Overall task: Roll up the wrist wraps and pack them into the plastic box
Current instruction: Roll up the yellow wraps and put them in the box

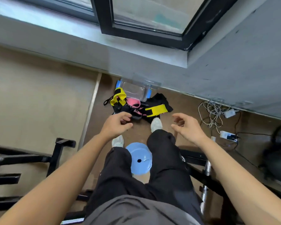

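Both bare forearms reach in from the lower corners toward mid-frame. The left hand [118, 123] hangs loosely curled and the right hand [187, 125] is relaxed, fingers apart (neither holds anything). The wrist wraps [154, 110] lie heaped at centre, against the clear plastic box [134, 91] just above them.

Bare floor [183, 103] opens right of the wrist wraps [154, 110], while the wall [201, 78] (just behind) hems the plastic box [134, 91].
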A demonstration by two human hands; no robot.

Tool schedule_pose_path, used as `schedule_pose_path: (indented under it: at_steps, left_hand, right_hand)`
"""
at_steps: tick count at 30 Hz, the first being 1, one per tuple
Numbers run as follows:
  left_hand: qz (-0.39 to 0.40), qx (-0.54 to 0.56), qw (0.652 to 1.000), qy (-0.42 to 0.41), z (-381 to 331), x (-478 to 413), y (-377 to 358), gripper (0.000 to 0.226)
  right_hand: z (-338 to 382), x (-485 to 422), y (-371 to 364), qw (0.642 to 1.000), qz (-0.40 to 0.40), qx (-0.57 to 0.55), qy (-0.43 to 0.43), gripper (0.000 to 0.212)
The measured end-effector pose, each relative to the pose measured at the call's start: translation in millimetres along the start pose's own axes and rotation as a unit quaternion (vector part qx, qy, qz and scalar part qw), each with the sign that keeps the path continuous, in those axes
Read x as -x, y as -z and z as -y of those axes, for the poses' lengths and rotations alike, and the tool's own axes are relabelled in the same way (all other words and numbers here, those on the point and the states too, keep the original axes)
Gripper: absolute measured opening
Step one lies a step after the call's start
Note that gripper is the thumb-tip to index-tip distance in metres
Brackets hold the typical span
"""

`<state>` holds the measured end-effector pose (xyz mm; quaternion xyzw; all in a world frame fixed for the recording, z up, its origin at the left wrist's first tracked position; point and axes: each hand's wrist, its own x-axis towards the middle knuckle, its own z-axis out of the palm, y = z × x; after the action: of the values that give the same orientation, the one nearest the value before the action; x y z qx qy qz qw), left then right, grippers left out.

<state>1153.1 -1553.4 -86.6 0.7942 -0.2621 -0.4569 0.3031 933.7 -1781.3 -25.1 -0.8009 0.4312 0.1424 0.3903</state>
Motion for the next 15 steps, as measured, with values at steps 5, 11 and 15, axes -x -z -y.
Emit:
schedule_pose_path:
  at_steps: [5,11,15]
  left_hand:
    - [-0.02,0.012,0.999,0.032,8.8,-72.4,-31.1,0.036]
    - [-0.012,-0.037,0.998,0.056,54.1,-193.5,-82.2,0.038]
    - [-0.047,-0.054,0.996,0.058,121.8,-282.9,-106.2,0.041]
  right_hand:
    - [-36.7,-94.3,-10.8,0.998,0.062,-0.019,-0.007,0.037]
    - [-110.6,-262.5,-81.9,0.991,0.088,-0.085,-0.061,0.034]
    - [-173.4,-350.8,-178.7,0.944,0.018,-0.219,-0.244,0.042]
